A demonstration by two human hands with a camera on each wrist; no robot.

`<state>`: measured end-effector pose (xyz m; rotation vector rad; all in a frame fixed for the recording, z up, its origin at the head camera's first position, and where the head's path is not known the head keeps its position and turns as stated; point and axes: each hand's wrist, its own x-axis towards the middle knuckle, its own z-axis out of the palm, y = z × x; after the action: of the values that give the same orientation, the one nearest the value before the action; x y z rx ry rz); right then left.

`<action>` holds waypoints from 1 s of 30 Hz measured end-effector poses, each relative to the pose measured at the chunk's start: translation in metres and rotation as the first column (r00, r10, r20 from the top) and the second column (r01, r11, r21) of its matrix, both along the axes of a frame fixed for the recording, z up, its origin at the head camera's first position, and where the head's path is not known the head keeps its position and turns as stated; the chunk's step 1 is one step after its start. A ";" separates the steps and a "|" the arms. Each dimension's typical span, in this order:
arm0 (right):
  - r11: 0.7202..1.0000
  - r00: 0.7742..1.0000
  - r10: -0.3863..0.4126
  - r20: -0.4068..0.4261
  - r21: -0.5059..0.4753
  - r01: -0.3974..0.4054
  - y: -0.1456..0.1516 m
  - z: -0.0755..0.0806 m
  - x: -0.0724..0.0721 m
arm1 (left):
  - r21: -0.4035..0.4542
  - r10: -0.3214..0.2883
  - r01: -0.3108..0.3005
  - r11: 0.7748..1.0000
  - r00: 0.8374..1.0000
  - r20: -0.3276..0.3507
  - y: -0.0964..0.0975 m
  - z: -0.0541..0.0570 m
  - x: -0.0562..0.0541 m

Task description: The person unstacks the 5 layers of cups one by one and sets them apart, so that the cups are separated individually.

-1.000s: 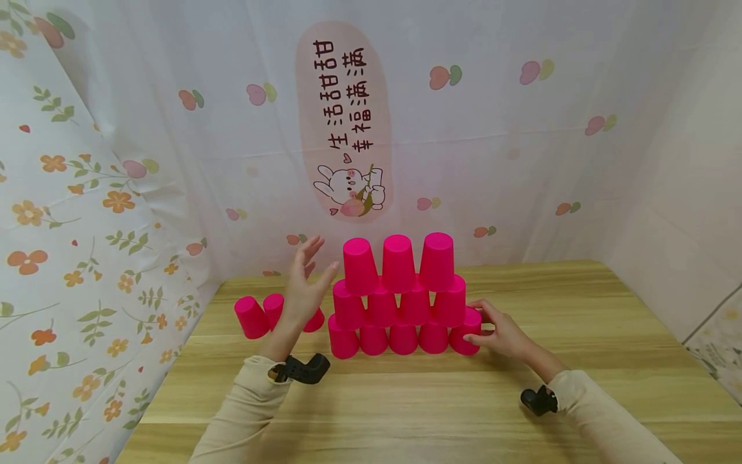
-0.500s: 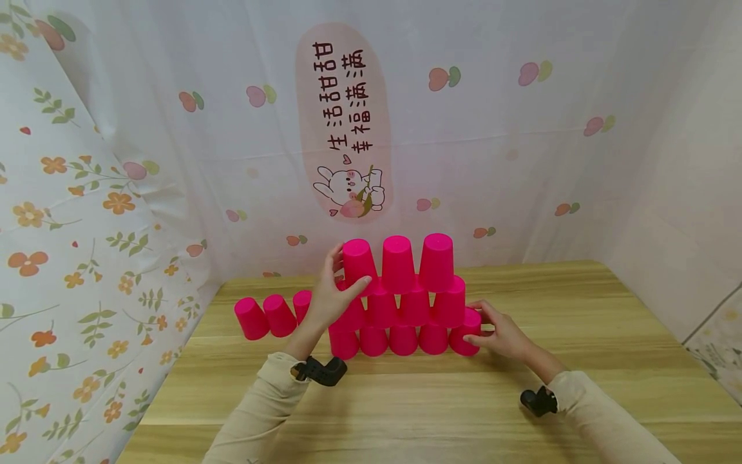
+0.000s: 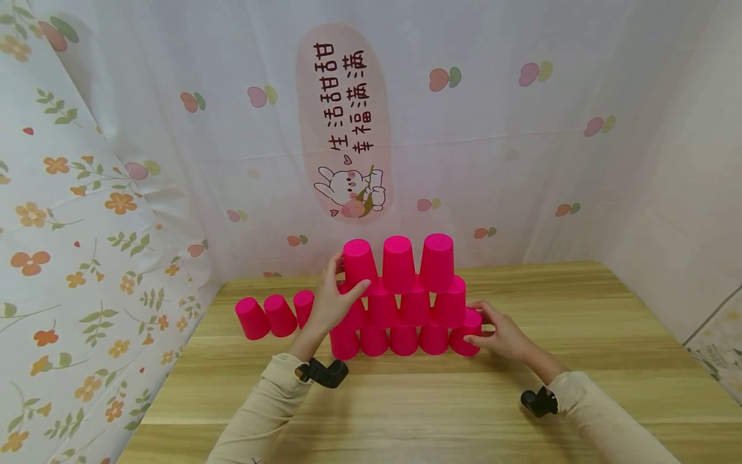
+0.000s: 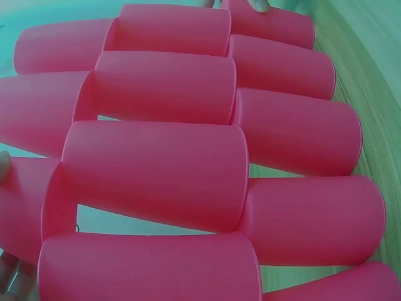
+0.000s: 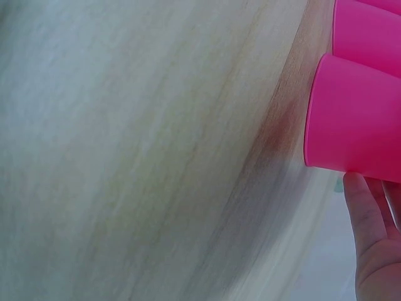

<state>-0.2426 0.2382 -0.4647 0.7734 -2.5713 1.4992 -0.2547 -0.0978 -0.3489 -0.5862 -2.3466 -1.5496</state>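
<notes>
Pink cups stand upside down in a three-tier wall, with several in each lower row and three on top. In the head view my left hand (image 3: 330, 306) holds the top-left cup (image 3: 359, 261), its thumb across the front and fingers round the far left side. The left wrist view shows part of that cup (image 4: 22, 200) with fingertips at it. My right hand (image 3: 511, 338) holds the end cup (image 3: 460, 345) of the bottom row between thumb and fingers. From the right wrist, fingers (image 5: 362, 207) touch this cup's (image 5: 357, 119) side.
Three more upturned pink cups (image 3: 252, 319) stand in a line left of the wall, the nearest partly behind my left hand. The wooden table (image 3: 429, 412) meets a printed curtain (image 3: 498, 161) at the back. Each wrist bears a black camera mount (image 3: 326, 374).
My left hand has moved right and slightly down from beside the wall to the top-left cup and taken hold of it. The right hand and the cups stay in place.
</notes>
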 end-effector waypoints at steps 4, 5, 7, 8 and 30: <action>1.000 1.000 -0.001 0.004 -0.006 0.001 0.000 0.000 0.000 | 0.021 0.003 -0.003 1.000 1.000 0.009 0.002 0.003 0.004; 1.000 1.000 -0.001 0.005 -0.007 0.001 0.000 0.000 0.001 | 0.028 0.004 -0.004 1.000 1.000 0.010 0.002 0.003 0.004; 1.000 1.000 -0.003 0.007 -0.007 0.003 0.000 0.000 0.001 | 0.046 0.007 -0.008 0.999 1.000 0.013 0.002 0.003 0.004; 1.000 1.000 -0.004 0.005 -0.006 0.004 0.000 0.000 0.001 | 0.056 0.009 -0.010 0.998 1.000 0.015 0.002 0.002 0.004; 1.000 1.000 -0.003 -0.009 -0.004 0.003 0.000 0.000 0.001 | 0.127 0.160 -0.153 0.980 0.986 -0.043 -0.053 0.015 0.019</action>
<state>-0.2416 0.2381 -0.4646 0.7735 -2.5614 1.4953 -0.2357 -0.1508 -0.3342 -0.3989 -2.1824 -1.5736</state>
